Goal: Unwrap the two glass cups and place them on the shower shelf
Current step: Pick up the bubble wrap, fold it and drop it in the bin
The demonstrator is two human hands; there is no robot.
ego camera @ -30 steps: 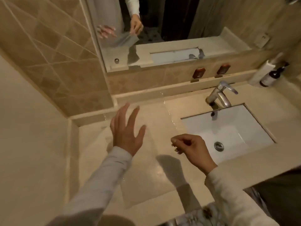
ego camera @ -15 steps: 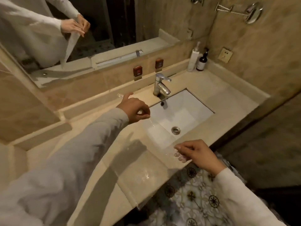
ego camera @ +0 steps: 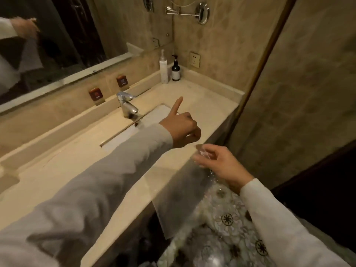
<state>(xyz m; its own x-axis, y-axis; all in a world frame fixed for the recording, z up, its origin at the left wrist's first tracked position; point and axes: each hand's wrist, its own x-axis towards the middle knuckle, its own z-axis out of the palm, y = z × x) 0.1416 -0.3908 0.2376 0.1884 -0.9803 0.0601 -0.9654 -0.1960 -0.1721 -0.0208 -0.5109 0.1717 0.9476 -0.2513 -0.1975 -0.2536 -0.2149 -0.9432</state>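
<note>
head view: i see right hand pinching the clear wrap, hanging past the counter edge, likely held clear for binning; left hand curled, forefinger out, can't tell if it grips; cups not in view.

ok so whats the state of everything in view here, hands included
right hand: pinches a corner of the clear wrap
clear wrap: loose flat sheet, hanging down
left hand: index finger straight, other fingers curled; any hold on the wrap unclear
faucet: no water running
white pump bottle: upright
dark pump bottle: upright
</note>
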